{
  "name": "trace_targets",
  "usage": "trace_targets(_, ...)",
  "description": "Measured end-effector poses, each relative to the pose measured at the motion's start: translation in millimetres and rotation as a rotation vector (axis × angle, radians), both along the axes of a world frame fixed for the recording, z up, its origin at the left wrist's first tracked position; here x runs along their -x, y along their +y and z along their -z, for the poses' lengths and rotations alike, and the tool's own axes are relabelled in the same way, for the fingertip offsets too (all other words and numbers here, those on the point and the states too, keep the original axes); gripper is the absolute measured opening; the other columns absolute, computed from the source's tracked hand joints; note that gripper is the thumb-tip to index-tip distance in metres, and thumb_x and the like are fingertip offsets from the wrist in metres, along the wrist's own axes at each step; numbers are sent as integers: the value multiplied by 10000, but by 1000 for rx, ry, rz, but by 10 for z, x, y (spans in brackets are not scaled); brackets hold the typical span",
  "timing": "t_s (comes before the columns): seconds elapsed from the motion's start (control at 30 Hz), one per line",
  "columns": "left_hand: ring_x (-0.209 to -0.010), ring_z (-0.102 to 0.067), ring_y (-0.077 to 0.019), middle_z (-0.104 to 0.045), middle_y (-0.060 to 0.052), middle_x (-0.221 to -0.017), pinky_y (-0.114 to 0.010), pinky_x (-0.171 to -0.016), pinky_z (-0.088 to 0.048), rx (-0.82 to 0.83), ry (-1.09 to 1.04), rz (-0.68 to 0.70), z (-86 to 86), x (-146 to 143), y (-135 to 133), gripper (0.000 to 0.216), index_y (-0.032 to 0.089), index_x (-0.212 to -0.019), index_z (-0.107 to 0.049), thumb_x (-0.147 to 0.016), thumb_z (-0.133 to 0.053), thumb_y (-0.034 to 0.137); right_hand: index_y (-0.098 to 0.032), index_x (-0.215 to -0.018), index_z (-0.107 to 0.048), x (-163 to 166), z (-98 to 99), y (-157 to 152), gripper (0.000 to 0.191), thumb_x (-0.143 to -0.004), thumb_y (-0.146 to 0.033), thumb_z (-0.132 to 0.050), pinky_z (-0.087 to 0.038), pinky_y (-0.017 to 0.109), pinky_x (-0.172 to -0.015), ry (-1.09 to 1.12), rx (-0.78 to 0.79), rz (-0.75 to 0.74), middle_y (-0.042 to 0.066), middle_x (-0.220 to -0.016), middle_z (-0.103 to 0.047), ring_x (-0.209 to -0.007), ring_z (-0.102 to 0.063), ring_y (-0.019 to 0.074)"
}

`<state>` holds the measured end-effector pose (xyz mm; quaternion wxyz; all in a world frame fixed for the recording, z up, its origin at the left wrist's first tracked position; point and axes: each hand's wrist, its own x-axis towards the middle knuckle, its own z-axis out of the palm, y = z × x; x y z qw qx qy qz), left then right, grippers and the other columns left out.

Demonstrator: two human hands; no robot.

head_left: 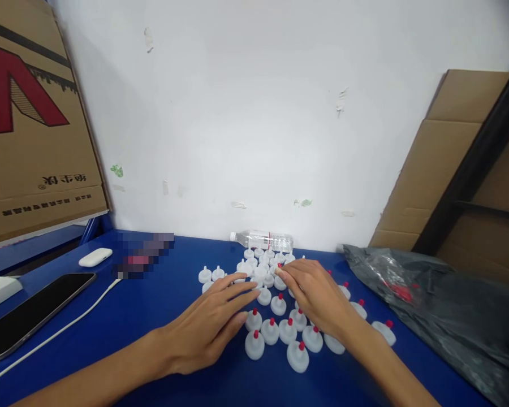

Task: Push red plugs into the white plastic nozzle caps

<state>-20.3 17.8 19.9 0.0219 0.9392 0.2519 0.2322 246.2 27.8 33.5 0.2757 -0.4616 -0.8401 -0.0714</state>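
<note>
Many round white nozzle lids stand on the blue table in a cluster. Those at the near side, such as one nozzle lid [255, 346], carry small red caps on their spouts; those at the back, such as another nozzle lid [205, 276], have bare white spouts. My right hand [316, 288] reaches over the cluster, thumb and fingers pinched on a small red cap [279, 265] at a lid's spout. Spread out with fingers stretched, my left hand [212, 316] hovers at the cluster's left side. It covers part of a few lids and holds nothing.
A clear plastic bottle [263, 240] lies against the wall. On the left are a phone [38, 311], a white earbud case [95, 257], a white cable [68, 326] and a cardboard box [38, 152]. A grey plastic bag [449, 316] with a clear bag [392, 274] of red pieces lies right.
</note>
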Motion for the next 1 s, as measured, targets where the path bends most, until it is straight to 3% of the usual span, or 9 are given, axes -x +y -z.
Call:
trace_targets(0.1, -1497, -283, -294, -394, -76, -1584, -535, -1169, -369, -9, 43, 8, -23, 20, -29, 570, 260, -1575, -261, -1037, -450, 250, -205, -894, -699, -3, -9, -2, 484, -1086, -377, -289, -458, 408, -867, -18, 44, -36, 60, -857, -721, -877, -655, 227)
trace_targets(0.23, -1499, -276, -297, -391, -66, -1586, -549, -1169, -353, 10, 79, 31, -35, 26, -13, 586, 294, -1582, -234, -1039, -455, 284, -209, -835, -694, -7, 2, -6, 492, -1086, -363, -300, -439, 410, -874, -27, 72, -72, 45, -818, -719, -830, -652, 216)
trace_targets(0.33, -1469, -339, -290, -505, -72, -1505, -532, -1163, -373, -11, 40, -6, -19, 17, 54, 489, 266, -1522, -375, -1036, -429, 246, -210, -780, -660, -3, 5, -10, 484, -1085, -341, -308, -432, 397, -854, -37, 87, -85, 31, -782, -706, -800, -642, 205)
trace_targets(0.47, -1211, -525, -256, -664, -83, -1184, -456, -1034, -469, -45, -59, -115, -4, -5, 141, 299, 210, -1206, -630, -1022, -398, 162, -216, -750, -620, 4, 3, -9, 465, -1081, -339, -317, -429, 387, -820, -59, 92, -68, 17, -726, -678, -756, -628, 203)
trace_targets(0.6, -1061, -519, -258, -654, -92, -1058, -436, -896, -483, -83, -55, -222, 28, -20, 170, 271, 186, -1080, -655, -1008, -399, 130, -218, -707, -584, 7, 7, -7, 494, -1083, -367, -300, -429, 381, -797, -66, 101, -41, 15, -676, -650, -717, -625, 204)
trace_targets(1.0, -1023, -505, -280, -622, -102, -1049, -465, -886, -478, -145, 73, -326, 165, -20, 198, 141, 175, -966, -673, -942, -543, 126, -221, -691, -536, 39, -11, -39, 495, -1089, -361, -278, -426, 374, -806, -75, 148, -39, -10, -641, -612, -637, -587, 173)
